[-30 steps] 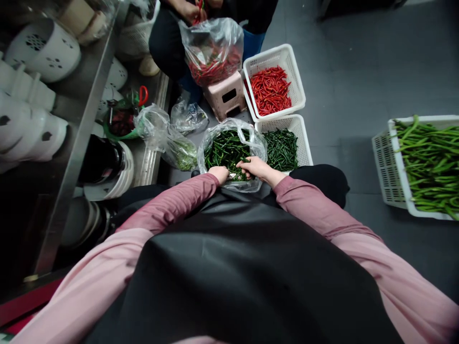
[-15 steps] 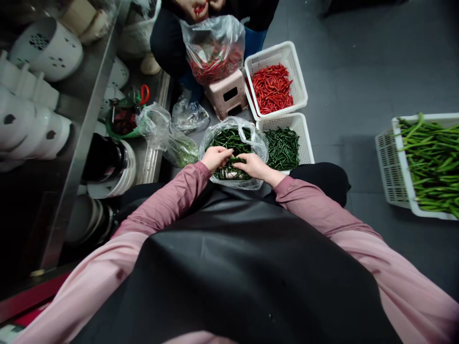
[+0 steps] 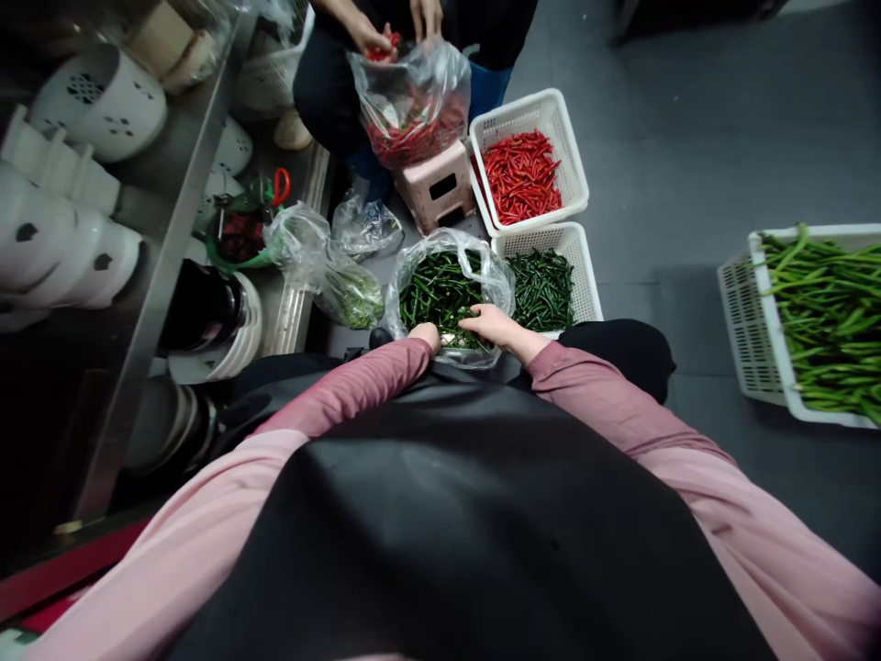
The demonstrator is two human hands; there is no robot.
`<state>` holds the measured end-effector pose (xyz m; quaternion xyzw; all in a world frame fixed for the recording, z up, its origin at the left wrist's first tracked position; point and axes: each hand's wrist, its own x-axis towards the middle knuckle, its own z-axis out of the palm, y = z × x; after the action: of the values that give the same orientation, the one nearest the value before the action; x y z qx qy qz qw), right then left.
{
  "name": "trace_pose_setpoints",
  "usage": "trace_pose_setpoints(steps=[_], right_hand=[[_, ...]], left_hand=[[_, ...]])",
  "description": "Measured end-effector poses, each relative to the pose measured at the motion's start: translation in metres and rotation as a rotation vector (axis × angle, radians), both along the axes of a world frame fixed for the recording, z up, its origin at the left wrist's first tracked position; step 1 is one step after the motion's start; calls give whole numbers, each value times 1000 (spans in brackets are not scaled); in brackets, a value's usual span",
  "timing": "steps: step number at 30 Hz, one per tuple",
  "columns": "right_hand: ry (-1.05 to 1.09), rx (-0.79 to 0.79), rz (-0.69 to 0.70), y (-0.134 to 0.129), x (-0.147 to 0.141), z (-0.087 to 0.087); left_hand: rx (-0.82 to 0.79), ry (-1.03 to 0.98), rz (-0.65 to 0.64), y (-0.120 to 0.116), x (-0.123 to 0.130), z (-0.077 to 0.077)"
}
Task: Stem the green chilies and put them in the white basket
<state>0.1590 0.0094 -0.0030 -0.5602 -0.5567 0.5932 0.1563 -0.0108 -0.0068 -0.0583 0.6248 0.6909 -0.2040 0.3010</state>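
Note:
A clear plastic bag [image 3: 501, 286] of dark green chili peppers [image 3: 439, 286] stands open before my knees. My left hand [image 3: 427, 336] is at the bag's near left edge, its fingers bent down out of sight. Over the right side of the bag, my right hand [image 3: 494, 325] has its thumb and fingers closed on green chilies, how many I cannot make out. Right behind it, more green chilies [image 3: 540, 288] lie in a white basket [image 3: 587, 275].
A white basket [image 3: 576, 174] of red chilies [image 3: 521, 176] adjoins the green one. Across from me, a person's hands [image 3: 375, 39] work over a bag of red chilies [image 3: 417, 119] on a stool [image 3: 440, 188]. Long green peppers [image 3: 832, 321] fill a basket at right; a metal shelf [image 3: 172, 220] runs along the left.
My left hand has moved away from my right, down to the bag's near edge. My right hand has hardly moved. The other person's hands have moved apart.

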Motion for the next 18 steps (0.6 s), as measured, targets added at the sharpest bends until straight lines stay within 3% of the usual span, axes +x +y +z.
trace_pose_setpoints(steps=[3, 8, 12, 15, 18], right_hand=[[104, -132, -71, -2, -1, -5], [165, -182, -141, 1, 2, -11], [147, -155, -102, -1, 1, -10], [235, -194, 27, -5, -2, -7], [314, -288, 99, -10, -5, -3]], left_hand=[[44, 19, 123, 2, 4, -7], [100, -54, 163, 2, 3, -5], [229, -309, 202, -5, 7, 9], [335, -456, 224, -15, 13, 25], [434, -384, 65, -21, 17, 39]])
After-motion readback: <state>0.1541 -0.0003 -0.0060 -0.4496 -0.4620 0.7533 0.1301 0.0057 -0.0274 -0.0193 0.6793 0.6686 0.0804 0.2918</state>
